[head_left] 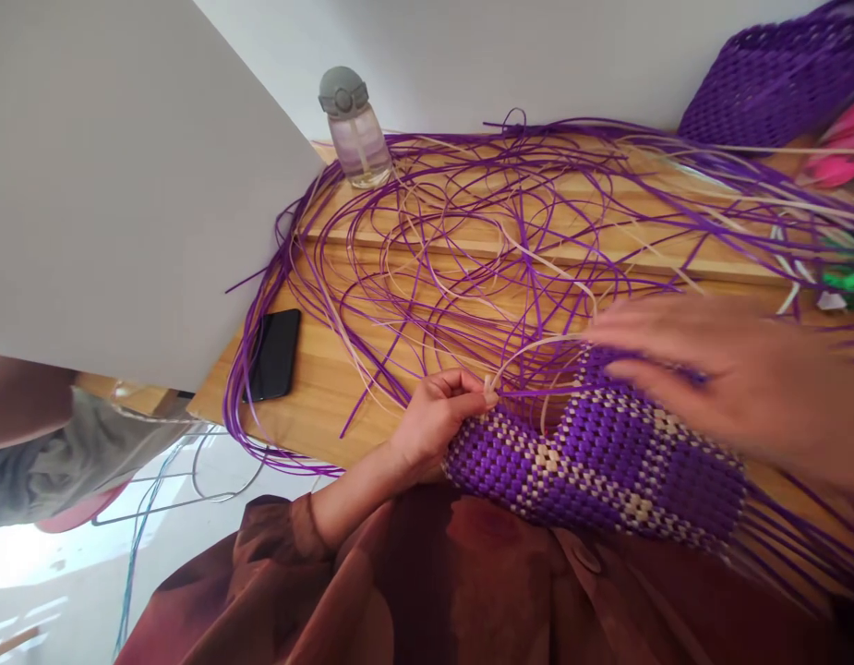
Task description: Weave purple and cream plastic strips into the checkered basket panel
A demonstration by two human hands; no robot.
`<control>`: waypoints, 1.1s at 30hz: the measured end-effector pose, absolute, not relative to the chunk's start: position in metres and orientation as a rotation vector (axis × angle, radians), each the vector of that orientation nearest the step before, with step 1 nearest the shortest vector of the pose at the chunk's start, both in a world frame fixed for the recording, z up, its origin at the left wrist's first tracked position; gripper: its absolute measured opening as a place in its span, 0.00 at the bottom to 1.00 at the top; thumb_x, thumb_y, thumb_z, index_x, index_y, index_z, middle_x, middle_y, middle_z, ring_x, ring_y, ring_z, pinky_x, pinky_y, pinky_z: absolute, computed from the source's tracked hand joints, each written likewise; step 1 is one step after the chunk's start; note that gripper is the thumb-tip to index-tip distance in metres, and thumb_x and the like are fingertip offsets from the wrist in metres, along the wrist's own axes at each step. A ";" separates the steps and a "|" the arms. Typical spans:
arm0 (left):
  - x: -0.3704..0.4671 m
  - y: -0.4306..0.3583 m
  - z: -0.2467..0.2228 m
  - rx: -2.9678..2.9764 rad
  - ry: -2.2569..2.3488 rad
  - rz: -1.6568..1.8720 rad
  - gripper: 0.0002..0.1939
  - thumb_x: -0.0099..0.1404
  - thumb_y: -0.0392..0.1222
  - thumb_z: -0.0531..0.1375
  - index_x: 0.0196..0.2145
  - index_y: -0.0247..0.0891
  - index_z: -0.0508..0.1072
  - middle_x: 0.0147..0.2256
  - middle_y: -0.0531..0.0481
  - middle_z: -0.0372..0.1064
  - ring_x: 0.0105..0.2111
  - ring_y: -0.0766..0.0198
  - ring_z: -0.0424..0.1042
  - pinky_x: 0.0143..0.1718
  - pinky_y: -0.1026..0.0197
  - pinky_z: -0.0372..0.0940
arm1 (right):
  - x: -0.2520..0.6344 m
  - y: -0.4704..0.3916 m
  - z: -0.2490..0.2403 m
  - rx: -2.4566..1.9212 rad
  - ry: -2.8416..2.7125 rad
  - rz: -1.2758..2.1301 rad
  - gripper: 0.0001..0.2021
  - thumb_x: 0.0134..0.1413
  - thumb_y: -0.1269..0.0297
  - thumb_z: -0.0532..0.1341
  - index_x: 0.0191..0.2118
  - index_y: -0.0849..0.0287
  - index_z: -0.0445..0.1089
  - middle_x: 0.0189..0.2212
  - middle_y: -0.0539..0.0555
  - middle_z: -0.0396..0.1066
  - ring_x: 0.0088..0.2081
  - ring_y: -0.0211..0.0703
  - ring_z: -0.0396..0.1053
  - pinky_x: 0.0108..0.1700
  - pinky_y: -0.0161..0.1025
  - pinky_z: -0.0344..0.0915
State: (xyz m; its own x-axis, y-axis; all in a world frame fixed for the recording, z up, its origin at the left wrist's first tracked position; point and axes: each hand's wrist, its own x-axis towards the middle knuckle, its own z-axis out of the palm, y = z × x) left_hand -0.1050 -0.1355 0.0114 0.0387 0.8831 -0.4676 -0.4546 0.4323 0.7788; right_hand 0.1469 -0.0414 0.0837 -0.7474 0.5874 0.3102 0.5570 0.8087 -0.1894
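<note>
A purple and cream woven piece lies at the table's front edge, against the brown clothing. My left hand pinches a cream strand at the weave's upper left corner, thumb and forefinger pressed together. Over the upper right part of the weave is my right hand, smeared by motion. Its fingertips are close to a cream strand that arcs across from the left hand; whether they hold it is unclear. Long loose purple strands run from the weave over the wooden table.
A clear bottle with a grey lid stands at the back. A black phone lies at the left under strands. Another purple woven item is at the back right, beside something pink. A grey partition borders the table; a person's arm shows beyond.
</note>
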 end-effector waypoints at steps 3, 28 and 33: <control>-0.105 -0.137 0.014 0.507 1.130 1.087 0.13 0.48 0.39 0.72 0.25 0.34 0.71 0.21 0.55 0.68 0.20 0.72 0.62 0.23 0.67 0.53 | 0.120 -0.066 0.064 -0.752 -2.847 0.153 0.13 0.67 0.64 0.54 0.46 0.55 0.76 0.40 0.54 0.79 0.45 0.51 0.74 0.49 0.52 0.64; -0.111 -0.134 0.004 0.656 1.118 1.072 0.13 0.50 0.41 0.71 0.27 0.34 0.71 0.24 0.54 0.69 0.23 0.72 0.63 0.26 0.66 0.56 | 0.083 -0.102 0.088 -0.507 -2.405 1.242 0.05 0.62 0.69 0.61 0.39 0.53 0.74 0.45 0.51 0.77 0.59 0.44 0.67 0.64 0.48 0.59; -0.110 -0.136 0.009 0.659 1.145 1.066 0.14 0.51 0.43 0.71 0.26 0.35 0.70 0.21 0.56 0.65 0.20 0.73 0.59 0.22 0.67 0.52 | 0.076 -0.093 0.072 -1.041 -2.187 1.162 0.03 0.58 0.64 0.65 0.36 0.53 0.77 0.36 0.50 0.78 0.39 0.40 0.76 0.44 0.37 0.71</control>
State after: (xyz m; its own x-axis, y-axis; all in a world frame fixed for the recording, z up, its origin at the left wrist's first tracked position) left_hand -0.1098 -0.1357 0.0086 0.0435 0.9177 -0.3948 -0.3276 0.3864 0.8622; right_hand 0.0756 -0.0929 0.0717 -0.6128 0.7892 0.0398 0.4088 0.3597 -0.8387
